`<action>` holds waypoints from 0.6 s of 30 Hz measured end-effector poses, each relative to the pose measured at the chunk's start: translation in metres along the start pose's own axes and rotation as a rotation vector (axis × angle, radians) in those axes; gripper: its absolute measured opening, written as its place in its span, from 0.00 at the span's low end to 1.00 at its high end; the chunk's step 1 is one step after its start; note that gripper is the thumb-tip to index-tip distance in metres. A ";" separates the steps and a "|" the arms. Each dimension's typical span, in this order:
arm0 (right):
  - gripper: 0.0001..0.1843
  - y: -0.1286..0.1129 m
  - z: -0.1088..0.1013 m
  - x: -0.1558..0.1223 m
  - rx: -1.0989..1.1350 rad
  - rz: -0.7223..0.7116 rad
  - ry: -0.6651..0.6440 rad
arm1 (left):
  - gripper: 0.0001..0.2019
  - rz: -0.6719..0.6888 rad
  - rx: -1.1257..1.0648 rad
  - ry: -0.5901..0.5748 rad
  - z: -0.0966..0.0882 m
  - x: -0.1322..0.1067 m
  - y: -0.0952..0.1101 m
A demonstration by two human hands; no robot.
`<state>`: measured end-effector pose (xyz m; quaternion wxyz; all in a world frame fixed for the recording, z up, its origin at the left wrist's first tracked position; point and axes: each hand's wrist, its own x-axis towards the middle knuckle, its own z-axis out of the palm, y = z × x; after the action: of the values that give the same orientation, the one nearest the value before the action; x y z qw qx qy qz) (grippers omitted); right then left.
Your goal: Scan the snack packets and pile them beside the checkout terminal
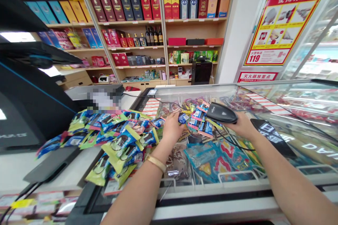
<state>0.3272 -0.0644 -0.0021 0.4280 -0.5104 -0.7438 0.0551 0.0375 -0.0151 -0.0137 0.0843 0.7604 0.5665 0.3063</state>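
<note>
My right hand (244, 124) is wrapped around a black handheld barcode scanner (221, 112), whose head points left over the freezer's glass top. Below and left of the scanner lie several small blue and pink snack packets (202, 127). My left hand (173, 125), with a gold bracelet at its wrist, has its fingers closed about a small blue packet (183, 118); part of the packet is hidden by the hand. Left of that hand spreads a large heap of similar blue, green and pink packets (124, 140), reaching from the counter onto the freezer.
A glass-topped freezer (195, 197) with bagged goods inside fills the front. At left stand a dark checkout machine (34, 102) and a flat grey device (52, 163). The scanner's cable crosses the glass. Shelves of boxed goods (126, 8) line the back.
</note>
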 end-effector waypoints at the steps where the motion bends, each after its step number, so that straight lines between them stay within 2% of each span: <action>1: 0.16 -0.003 0.000 0.001 0.006 -0.004 -0.024 | 0.30 -0.009 -0.055 0.025 -0.001 0.000 0.001; 3: 0.15 -0.010 0.000 0.003 0.009 -0.011 -0.073 | 0.31 -0.052 -0.215 0.089 0.000 0.001 0.003; 5: 0.15 -0.015 0.000 0.004 0.008 -0.015 -0.103 | 0.30 -0.133 -0.468 0.114 0.002 0.002 0.006; 9: 0.17 -0.021 0.000 0.004 0.018 -0.024 -0.115 | 0.31 -0.290 -1.072 0.032 0.007 0.003 0.011; 11: 0.18 -0.023 0.000 0.004 0.022 -0.022 -0.106 | 0.31 -0.294 -1.212 0.035 0.008 0.003 0.012; 13: 0.18 -0.024 0.001 0.004 0.026 -0.024 -0.100 | 0.27 -0.238 -1.168 0.094 0.008 0.003 0.012; 15: 0.18 -0.024 0.001 0.004 0.031 -0.034 -0.094 | 0.23 -0.135 -0.986 0.189 0.008 0.004 0.010; 18: 0.17 -0.025 0.003 0.004 0.019 -0.053 -0.069 | 0.24 0.027 -0.701 0.332 0.007 0.004 0.006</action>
<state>0.3074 -0.0723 0.0110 0.4084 -0.4842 -0.7708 0.0684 0.0475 -0.0117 -0.0148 0.2421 0.6329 0.4234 0.6013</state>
